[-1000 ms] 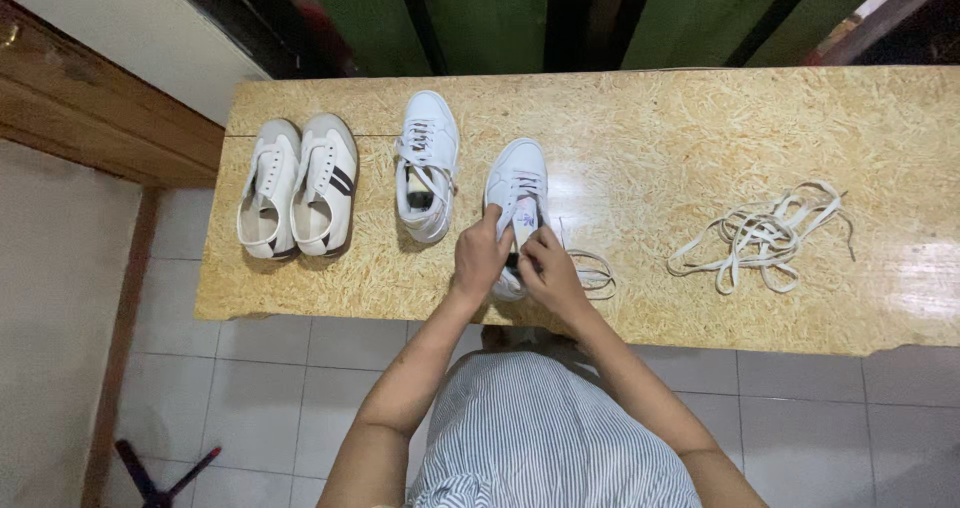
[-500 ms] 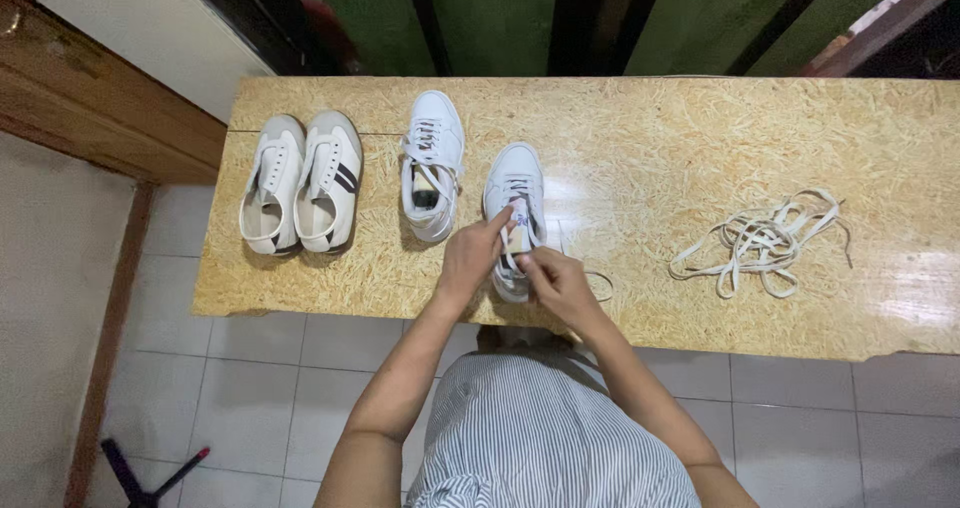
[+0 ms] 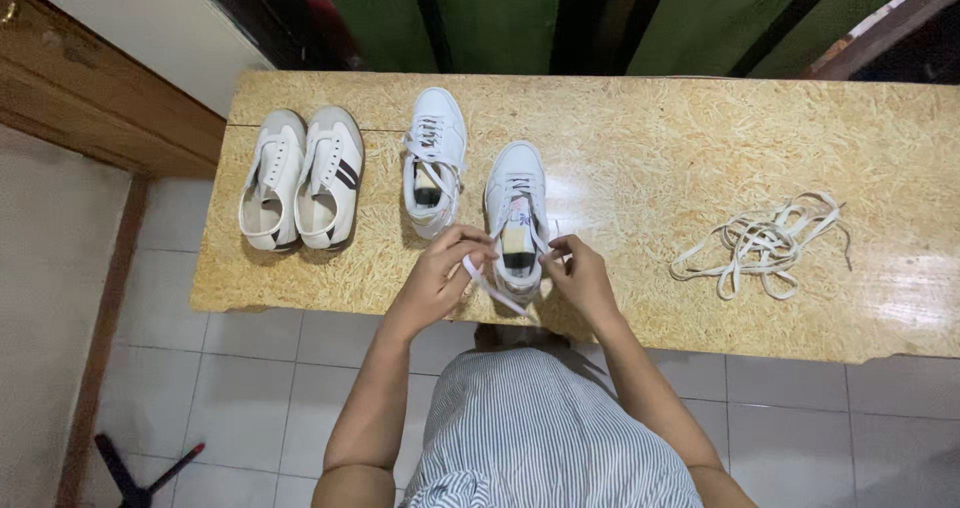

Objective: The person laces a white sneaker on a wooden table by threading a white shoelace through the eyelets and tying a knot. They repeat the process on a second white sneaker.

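Closest to the person is their own striped dress (image 3: pixel 545 428), and both bare arms reach out from it over the near edge of the table (image 3: pixel 640 148), a long top made of pressed wood chips with a glossy finish.

The left hand (image 3: pixel 437 276) is curled in, with the thumb and first fingers pinching a white lace (image 3: pixel 492 290) that runs across in front of the heel of a white sneaker (image 3: pixel 517 218). The right hand (image 3: pixel 581 276) sits just on the other side of that same shoe, fingers bent and pressed together near the lace on its side. It looks like a pinch too, though I can't quite make out exactly what's between the fingertips. So both hands are right at the open back end of the sneaker, one on each side, touching or nearly touching it.

The sneaker stands near the front edge of the table, roughly in the middle of the left half, toe pointing away from the person. It's laced through the upper eyelets and you can see the tan insole.

Just beside it, a bit further back, is its matching white shoe (image 3: pixel 433 163), with loose laces. Further left sits a pair of white sneakers with dark stripes (image 3: pixel 302 178), side by side and touching.

Well off to the right is a tangled pile of white laces (image 3: pixel 765 246).

Beyond the table there's a green wall (image 3: pixel 500 18), and pale floor tiles (image 3: pixel 250 388) below.
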